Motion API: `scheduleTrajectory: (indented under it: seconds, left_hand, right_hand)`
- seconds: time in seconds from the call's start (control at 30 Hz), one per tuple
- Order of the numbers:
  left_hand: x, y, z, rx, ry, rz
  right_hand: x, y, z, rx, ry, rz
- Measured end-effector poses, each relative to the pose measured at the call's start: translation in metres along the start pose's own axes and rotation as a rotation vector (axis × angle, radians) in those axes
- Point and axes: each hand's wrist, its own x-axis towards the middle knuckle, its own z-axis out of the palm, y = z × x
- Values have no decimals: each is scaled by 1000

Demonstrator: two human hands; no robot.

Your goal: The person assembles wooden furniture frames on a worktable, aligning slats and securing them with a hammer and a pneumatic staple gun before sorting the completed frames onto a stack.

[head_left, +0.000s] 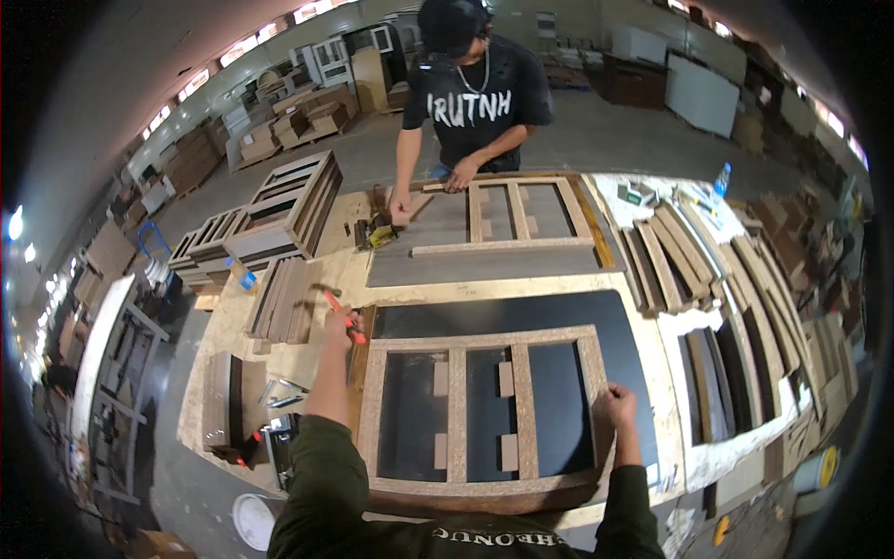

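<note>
In front of me a pale chipboard frame [456,410] with upright slats and small blocks lies flat on a black panel [615,321]. My left hand [343,328] is closed around an orange-handled tool [332,302] near the frame's far left corner; its exact kind is unclear. On the opposite side, my right hand [616,407] has its fingers curled at the outer edge of the frame's right rail. Whether a small piece sits in those fingers is hidden.
Across the table, a co-worker [480,102] handles a second frame [521,210] beside a yellow-and-black tool [377,233]. Wood strips [684,256] are piled at right, with more strips [282,298] at left. Metal tools [284,396] lie left. A bottle [721,182] stands far right.
</note>
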Motion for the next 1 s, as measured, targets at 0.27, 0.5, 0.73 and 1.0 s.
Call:
scheduleTrajectory:
  seconds: [0.27, 0.5, 0.73, 1.0]
  left_hand:
    - [72, -64, -84, 865, 399, 223]
    - [69, -57, -69, 975, 518, 356]
    - [104, -94, -117, 819, 437, 26]
    - [40, -61, -70, 1107, 653, 124]
  right_hand:
    - [12, 23, 10, 16, -41, -5]
    - [4, -1, -6, 78, -101, 67]
    - [9, -4, -2, 67, -148, 94]
    - [12, 9, -11, 60, -129, 109]
